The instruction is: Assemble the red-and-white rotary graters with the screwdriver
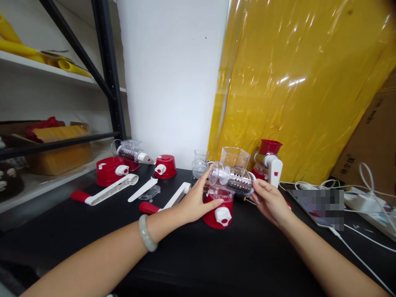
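Observation:
A rotary grater stands upright on the black table, with a red base (213, 214), a white knob (223, 216) and a clear housing with a hopper (235, 157). My left hand (196, 197) grips its left side, thumb across the top of the red base and fingers behind the clear housing. A metal grater drum (240, 181) full of holes lies sideways in the housing, its right end sticking out. My right hand (269, 200) pinches the pale rim at that end. Close to my left wrist lies a crank handle (175, 198) with a red grip.
Left on the table are another crank handle (113, 189), a white stick-shaped part (142, 189), a clear part (150, 192) and red bases (165, 167). An assembled grater (267, 161) stands behind my right hand. A tablet-like device (314, 208) and white cables (349, 251) lie at right.

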### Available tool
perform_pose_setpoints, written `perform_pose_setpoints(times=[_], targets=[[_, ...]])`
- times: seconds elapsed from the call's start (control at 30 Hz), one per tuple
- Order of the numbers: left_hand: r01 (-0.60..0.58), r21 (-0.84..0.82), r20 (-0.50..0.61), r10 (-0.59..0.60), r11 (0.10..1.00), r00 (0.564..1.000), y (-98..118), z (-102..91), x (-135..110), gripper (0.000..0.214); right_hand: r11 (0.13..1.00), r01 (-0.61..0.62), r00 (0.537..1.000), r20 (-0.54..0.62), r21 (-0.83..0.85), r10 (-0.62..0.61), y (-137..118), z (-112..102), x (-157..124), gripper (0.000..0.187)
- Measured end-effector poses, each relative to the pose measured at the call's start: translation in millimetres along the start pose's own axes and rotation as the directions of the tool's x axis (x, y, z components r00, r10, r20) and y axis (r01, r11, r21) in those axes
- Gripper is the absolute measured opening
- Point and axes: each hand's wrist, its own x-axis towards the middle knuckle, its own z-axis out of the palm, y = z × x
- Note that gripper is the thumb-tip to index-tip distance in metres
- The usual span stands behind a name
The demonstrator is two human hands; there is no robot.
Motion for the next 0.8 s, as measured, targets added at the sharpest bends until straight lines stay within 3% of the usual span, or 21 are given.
perform_pose_setpoints(times=[0.4, 0.6, 0.7, 0.8], targets=[[0.024, 0.044, 0.014, -0.025, 0.999, 1.000, -1.2, -0.2, 0.1, 0.099, 0.998, 0.022, 1.000, -0.009, 0.066, -0.022, 0.5, 5.9, 4.0, 0.025], [0.081, -0.014, -0.041, -0.082, 0.997, 0.996, -10.4, 8.8, -1.8, 0.111, 0.997, 0.034, 0.998, 0.056, 0.076, -0.039, -0.8, 15.7, 1.0, 0.034], [0.102, -0.006, -0.004, -0.102, 0.995, 0.995, -6.2, 5.5, 1.4, 0.112, 0.998, 0.031, 0.997, 0.075, 0.063, -0.036, -2.0, 17.1, -1.4, 0.034], [0.089, 0.077, 0.145, -0.100, 0.993, 0.984, 8.3, -20.7, 9.5, 0.109, 0.999, 0.018, 0.999, 0.029, 0.049, -0.020, 0.2, 13.7, -1.1, 0.036]])
